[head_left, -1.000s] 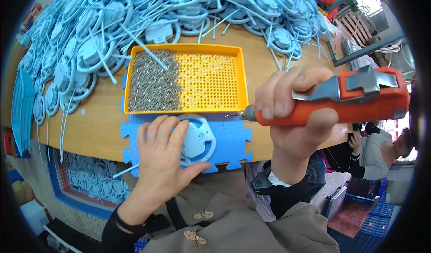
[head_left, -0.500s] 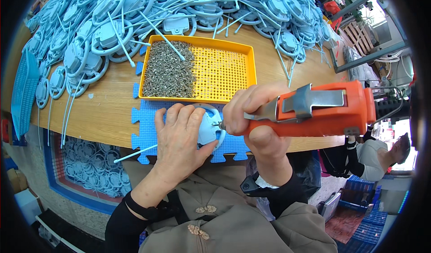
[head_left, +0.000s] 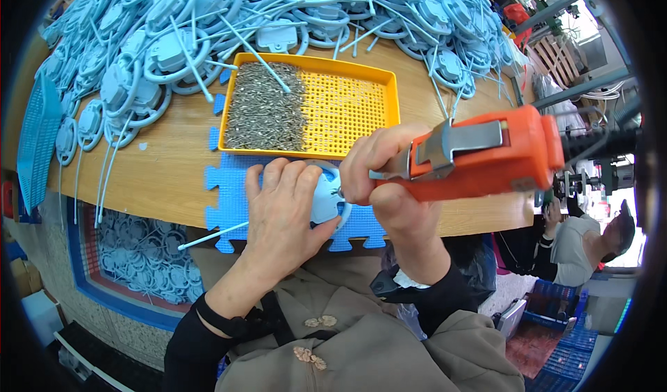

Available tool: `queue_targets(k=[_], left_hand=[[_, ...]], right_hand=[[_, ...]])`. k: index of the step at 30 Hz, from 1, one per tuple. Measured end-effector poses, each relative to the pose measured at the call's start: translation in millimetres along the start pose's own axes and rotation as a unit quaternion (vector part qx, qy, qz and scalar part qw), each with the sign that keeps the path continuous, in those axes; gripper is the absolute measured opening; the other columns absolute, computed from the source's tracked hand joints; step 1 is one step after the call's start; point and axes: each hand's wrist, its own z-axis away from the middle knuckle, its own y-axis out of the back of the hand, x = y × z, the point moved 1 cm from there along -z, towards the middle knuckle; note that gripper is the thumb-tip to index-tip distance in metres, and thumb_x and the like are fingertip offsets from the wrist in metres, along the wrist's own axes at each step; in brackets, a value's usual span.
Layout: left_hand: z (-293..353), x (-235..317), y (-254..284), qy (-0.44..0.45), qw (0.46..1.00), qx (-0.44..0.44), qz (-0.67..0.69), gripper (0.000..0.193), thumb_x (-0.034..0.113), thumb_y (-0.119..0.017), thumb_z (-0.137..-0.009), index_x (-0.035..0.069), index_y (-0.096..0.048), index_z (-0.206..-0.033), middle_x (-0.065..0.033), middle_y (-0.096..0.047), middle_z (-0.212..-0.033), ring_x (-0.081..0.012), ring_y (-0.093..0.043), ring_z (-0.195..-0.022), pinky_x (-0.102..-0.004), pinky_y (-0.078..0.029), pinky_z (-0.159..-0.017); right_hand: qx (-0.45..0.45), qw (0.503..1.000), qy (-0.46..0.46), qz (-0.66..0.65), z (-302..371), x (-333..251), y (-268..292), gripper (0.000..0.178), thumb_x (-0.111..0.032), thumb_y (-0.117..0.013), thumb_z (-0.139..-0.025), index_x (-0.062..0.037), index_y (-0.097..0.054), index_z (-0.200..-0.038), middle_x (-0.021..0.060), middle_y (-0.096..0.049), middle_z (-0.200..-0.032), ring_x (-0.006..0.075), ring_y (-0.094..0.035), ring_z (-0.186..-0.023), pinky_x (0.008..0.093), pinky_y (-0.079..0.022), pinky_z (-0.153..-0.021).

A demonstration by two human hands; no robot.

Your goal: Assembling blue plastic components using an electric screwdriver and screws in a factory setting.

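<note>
My left hand (head_left: 278, 208) holds a light-blue plastic part (head_left: 326, 199) down against a blue foam mat (head_left: 226, 215). The part has a flat body, a curved ring and a thin rod (head_left: 215, 235) that sticks out leftward below my hand. My fingers and palm hide much of it. Wrapped in my right hand (head_left: 396, 183) is an orange electric screwdriver (head_left: 486, 157) with a metal lever clip. Its bit meets the part's body near the right side; any screw under it is too small to make out.
Just beyond the mat stands a yellow tray (head_left: 397, 107), its left half heaped with small metal screws (head_left: 264, 107). A large pile of similar light-blue parts (head_left: 170, 51) covers the far table. More lie in a bin (head_left: 142, 260) below left. Another person (head_left: 577, 242) is at the right.
The screwdriver's rear end has swung slightly left and up, while its bit stays at the part. My left hand keeps nearly the same place on the part.
</note>
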Motion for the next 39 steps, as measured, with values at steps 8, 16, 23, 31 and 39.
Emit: queue_targets(k=[8, 16, 23, 31, 39], left_hand=[[83, -53, 124, 0.088, 0.995, -0.047, -0.018, 0.075, 0.029, -0.086, -0.056, 0.005, -0.054, -0.119, -0.0137, -0.055, -0.114, -0.0345, -0.05, -0.109, -0.0448, -0.036, -0.095], [45, -247, 212, 0.247, 0.914, 0.149, -0.287, 0.074, 0.04, -0.077, -0.072, 0.007, -0.051, -0.132, -0.0217, -0.043, -0.137, -0.04, -0.037, -0.129, -0.055, -0.029, -0.103], [29, -312, 209, 0.39, 0.879, 0.032, -0.274, 0.085, 0.063, -0.069, -0.071, 0.012, -0.052, -0.136, -0.0257, -0.02, -0.154, -0.0467, -0.014, -0.143, -0.0554, -0.018, -0.114], [72, -322, 195, 0.206, 0.949, 0.115, -0.209, 0.066, 0.031, -0.078, -0.072, 0.0, -0.055, -0.125, -0.0212, -0.039, -0.143, -0.0375, -0.037, -0.133, -0.0455, -0.033, -0.108], [48, -275, 164, 0.189, 0.962, 0.099, -0.169, 0.061, 0.015, -0.071, -0.072, -0.004, -0.05, -0.126, -0.0176, -0.04, -0.141, -0.0336, -0.039, -0.133, -0.0408, -0.032, -0.109]], right_hand=[[0.007, 0.997, 0.08, -0.008, -14, -36, 26, 0.045, -0.047, -0.066, -0.089, -0.0073, -0.047, -0.098, 0.0004, -0.045, -0.07, 0.0116, -0.044, -0.059, 0.0262, -0.038, -0.054], [-0.008, 0.997, 0.044, -0.061, -18, -18, 12, 0.048, -0.042, -0.07, -0.087, -0.0034, -0.046, -0.103, 0.0057, -0.05, -0.07, 0.0161, -0.052, -0.059, 0.0271, -0.045, -0.051], [0.04, 0.997, 0.039, -0.051, -3, -24, 33, 0.045, -0.037, -0.072, -0.086, -0.0042, -0.048, -0.105, 0.0066, -0.051, -0.072, 0.0172, -0.052, -0.06, 0.0283, -0.045, -0.052], [0.048, 0.992, 0.083, -0.085, -39, -7, 38, 0.032, -0.02, -0.068, -0.087, -0.0016, -0.049, -0.105, 0.009, -0.053, -0.07, 0.0148, -0.049, -0.058, 0.027, -0.039, -0.05], [0.103, 0.991, 0.041, -0.077, -36, 8, 52, 0.032, -0.014, -0.072, -0.083, -0.0009, -0.05, -0.102, 0.0087, -0.054, -0.068, 0.0146, -0.053, -0.059, 0.0261, -0.04, -0.05]])
